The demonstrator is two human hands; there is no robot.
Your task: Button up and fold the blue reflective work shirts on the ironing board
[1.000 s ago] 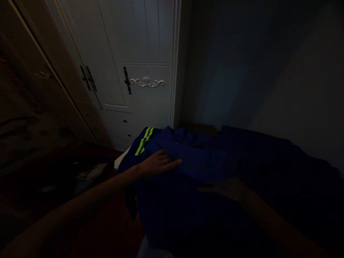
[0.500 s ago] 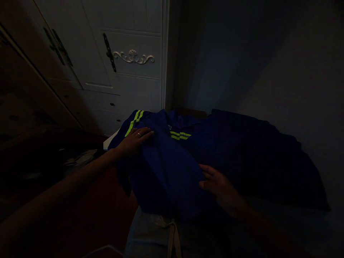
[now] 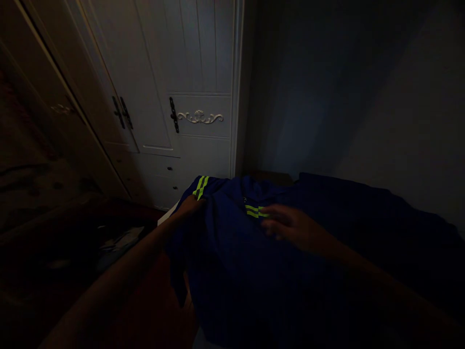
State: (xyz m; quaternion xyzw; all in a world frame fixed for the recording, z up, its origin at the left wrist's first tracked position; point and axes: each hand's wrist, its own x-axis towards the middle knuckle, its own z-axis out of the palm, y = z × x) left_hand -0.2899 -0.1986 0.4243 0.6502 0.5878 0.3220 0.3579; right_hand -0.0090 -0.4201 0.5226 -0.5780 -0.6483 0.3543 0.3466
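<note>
Beyond both hands, and above the left one, rises a white wardrobe (image 3: 201, 53) with panelled doors; a plain wall (image 3: 327, 97) fills the dim space beyond and to the right of the right hand. Under and between the hands lies the dark blue garment (image 3: 232, 252), spread out and running toward the wearer, where its near part sinks into shadow. More dark blue cloth (image 3: 363, 203) reaches out past the right hand along the wall; whether it belongs to the same garment cannot be told. Red floor (image 3: 145, 300) shows below the left forearm. The right hand (image 3: 286, 225), blurred, has its fingers loosely curved over the garment's front; whether it grips any fabric is unclear. The left hand (image 3: 191, 206) rests at the sleeve, and whether its fingers pinch the cloth or merely press it cannot be told. Farther off, above the gap between the hands, sits a scrolled ornament (image 3: 199, 117), with a dark handle (image 3: 174, 115) just beside it. Yellow-green sleeve stripes (image 3: 201, 186) lie right at the left fingertips, and shorter chest stripes (image 3: 252, 211) meet the right hand's fingers.
</note>
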